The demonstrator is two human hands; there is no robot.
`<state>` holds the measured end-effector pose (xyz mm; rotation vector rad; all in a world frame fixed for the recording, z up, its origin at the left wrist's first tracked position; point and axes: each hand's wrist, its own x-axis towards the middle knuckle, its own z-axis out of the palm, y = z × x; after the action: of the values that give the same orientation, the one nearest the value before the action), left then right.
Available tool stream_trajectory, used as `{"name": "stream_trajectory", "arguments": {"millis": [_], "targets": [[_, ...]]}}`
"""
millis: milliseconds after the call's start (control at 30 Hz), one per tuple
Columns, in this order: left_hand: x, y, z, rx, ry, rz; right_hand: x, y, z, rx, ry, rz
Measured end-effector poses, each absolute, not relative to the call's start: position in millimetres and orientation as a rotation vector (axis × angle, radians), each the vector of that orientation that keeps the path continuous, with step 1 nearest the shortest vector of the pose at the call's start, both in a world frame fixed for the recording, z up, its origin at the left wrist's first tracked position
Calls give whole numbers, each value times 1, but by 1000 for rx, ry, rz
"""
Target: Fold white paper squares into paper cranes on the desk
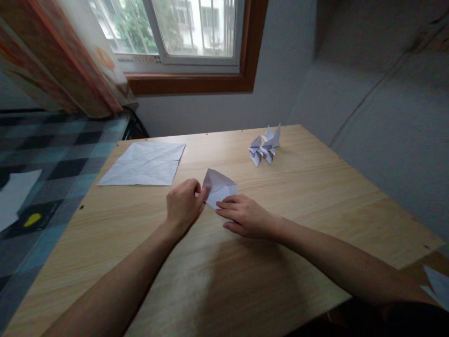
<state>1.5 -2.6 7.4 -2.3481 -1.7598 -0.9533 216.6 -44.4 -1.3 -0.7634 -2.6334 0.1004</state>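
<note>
A small folded piece of white paper (220, 189) lies on the wooden table between my two hands, with a flap raised at its far side. My left hand (185, 199) is closed, its thumb and finger pinching the paper's left edge. From the right, my right hand (245, 215) rests with fingers stretched out, the fingertips lying on the paper's near right part. The near corner of the paper is partly hidden under those fingers.
A creased white sheet (145, 164) lies flat at the table's back left. Several folded paper figures (264, 145) stand at the back right. Left of the wooden table (315, 196) is a bed or surface with a checked cloth (87, 138). A window (196, 28) is behind.
</note>
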Motion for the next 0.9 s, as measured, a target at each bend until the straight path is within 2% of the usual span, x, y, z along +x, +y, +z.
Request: {"name": "stream_trajectory", "arguments": {"millis": [233, 400, 667, 900], "targets": [[6, -15, 5, -2582, -1321, -788, 209, -49, 5, -874, -2676, 45], [5, -12, 6, -2732, -1225, -628, 212, -47, 7, -719, -2716, 6], [-2, -4, 0, -3026, -937, -637, 233, -35, 25, -575, -2716, -209], [-2, -6, 8, -3064, -991, -665, 238, -9, 16, -720, -2653, 41]]}}
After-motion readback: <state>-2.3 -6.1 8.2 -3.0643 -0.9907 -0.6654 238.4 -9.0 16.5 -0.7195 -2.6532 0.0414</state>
